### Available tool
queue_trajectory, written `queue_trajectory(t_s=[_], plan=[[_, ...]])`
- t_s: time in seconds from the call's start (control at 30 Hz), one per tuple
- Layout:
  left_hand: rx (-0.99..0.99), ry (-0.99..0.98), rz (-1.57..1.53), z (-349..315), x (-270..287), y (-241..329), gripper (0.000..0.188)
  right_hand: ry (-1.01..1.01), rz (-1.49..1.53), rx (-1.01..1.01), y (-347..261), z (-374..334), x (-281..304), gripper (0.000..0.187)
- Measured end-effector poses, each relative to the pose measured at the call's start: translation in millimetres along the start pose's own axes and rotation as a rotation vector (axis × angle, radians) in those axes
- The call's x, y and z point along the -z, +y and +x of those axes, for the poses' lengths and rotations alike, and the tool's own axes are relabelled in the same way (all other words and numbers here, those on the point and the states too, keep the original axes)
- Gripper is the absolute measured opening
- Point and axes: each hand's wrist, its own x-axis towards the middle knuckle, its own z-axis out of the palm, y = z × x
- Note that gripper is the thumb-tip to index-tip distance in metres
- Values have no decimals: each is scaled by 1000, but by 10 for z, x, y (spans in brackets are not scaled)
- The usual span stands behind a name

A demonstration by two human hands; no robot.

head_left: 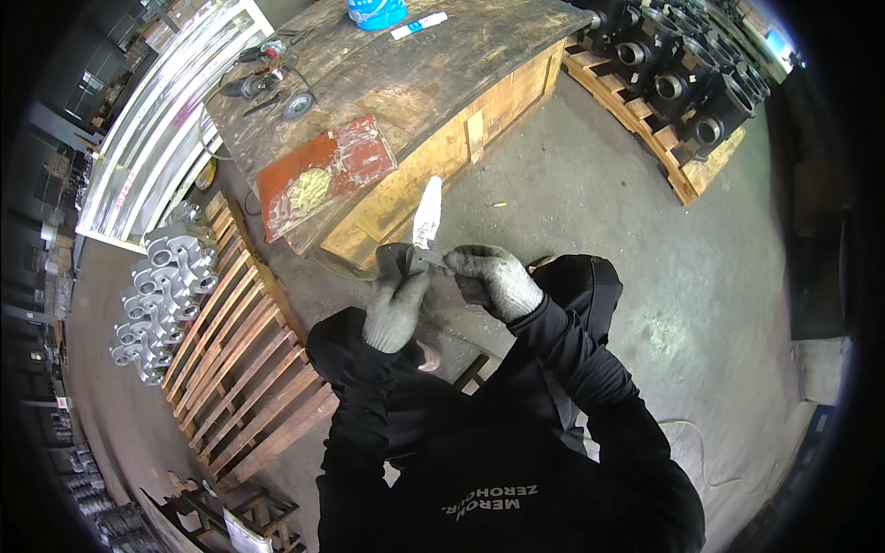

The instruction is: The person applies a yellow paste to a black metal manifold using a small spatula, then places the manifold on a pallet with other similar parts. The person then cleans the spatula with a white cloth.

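Both my hands wear grey knit gloves with dark fingers and meet in front of my knees. My left hand [398,300] is closed at the lower end of a white, tapered, flattened tube [428,214], which points up and away from me. Close beside it, my right hand [493,276] pinches a flat grey piece [431,257] lying against the tube's lower end; its exact kind is hard to make out. Beyond my hands, a reddish-brown board [369,147] on the workbench's near corner carries a pale yellow heap of paste [310,188] and whitish smears.
The wooden workbench [442,74] holds an angle grinder [267,55], a disc [298,106], a blue tub [376,13] and a white-and-blue tube [419,25]. Silvery castings [166,286] lie left beside a slatted pallet [244,336]. Dark castings [671,85] load another pallet at the right.
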Motion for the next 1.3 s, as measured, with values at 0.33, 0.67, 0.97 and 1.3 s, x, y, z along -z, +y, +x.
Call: queue_trajectory(t_s=[0.33,0.67,0.97,1.3], plan=[[50,-29,15,9,-31,224,27,82,-164,192,-168,-24,38,23],[59,-17,47,-31,-40,257,25,219,-136,277,-167,22,61,21],[-141,71,456,-15,-58,122,27,55,-231,277,-25,62,9,24],[45,79,410,-2,-27,175,37,124,-67,336,-346,139,195,23]])
